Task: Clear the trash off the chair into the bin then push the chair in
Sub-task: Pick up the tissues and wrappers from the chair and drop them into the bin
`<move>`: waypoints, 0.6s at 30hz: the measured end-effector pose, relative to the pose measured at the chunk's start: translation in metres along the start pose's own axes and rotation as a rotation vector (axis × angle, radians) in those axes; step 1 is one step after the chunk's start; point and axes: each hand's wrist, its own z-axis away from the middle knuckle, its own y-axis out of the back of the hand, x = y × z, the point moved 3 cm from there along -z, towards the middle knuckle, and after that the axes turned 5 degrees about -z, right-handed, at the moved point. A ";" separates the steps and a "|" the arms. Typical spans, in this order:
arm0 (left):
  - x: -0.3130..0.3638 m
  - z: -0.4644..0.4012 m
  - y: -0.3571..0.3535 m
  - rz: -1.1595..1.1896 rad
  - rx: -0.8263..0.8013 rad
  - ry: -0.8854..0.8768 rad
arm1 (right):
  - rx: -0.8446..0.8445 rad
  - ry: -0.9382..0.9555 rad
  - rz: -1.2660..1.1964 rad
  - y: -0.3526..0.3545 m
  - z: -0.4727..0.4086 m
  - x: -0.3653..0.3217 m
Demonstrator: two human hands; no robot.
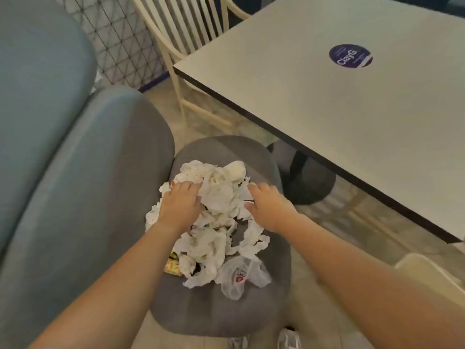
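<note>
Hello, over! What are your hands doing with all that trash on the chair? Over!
Both hands on the tissue pile, left hand and right hand gathering its sides. Pile on grey chair. Nothing binned yet. No obstruction.

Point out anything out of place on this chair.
A heap of crumpled tissues covers the grey chair seat, with a clear plastic bag and a yellow wrapper at its near edge. Both hands reach into it.

Dim, soft indoor light; slightly blurred throughout, with wide-angle bending at edges.
</note>
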 end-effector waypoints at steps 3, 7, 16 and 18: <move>-0.014 -0.019 -0.031 0.021 -0.051 -0.016 | -0.026 -0.010 -0.011 -0.019 -0.030 0.001; -0.016 -0.047 -0.073 0.056 -0.167 -0.100 | -0.102 -0.011 -0.013 -0.053 -0.077 0.001; -0.014 -0.088 -0.136 0.243 -0.292 -0.201 | -0.213 -0.175 0.023 -0.114 -0.144 0.024; -0.032 -0.088 -0.141 0.399 -0.193 -0.130 | -0.219 -0.195 0.017 -0.120 -0.148 0.027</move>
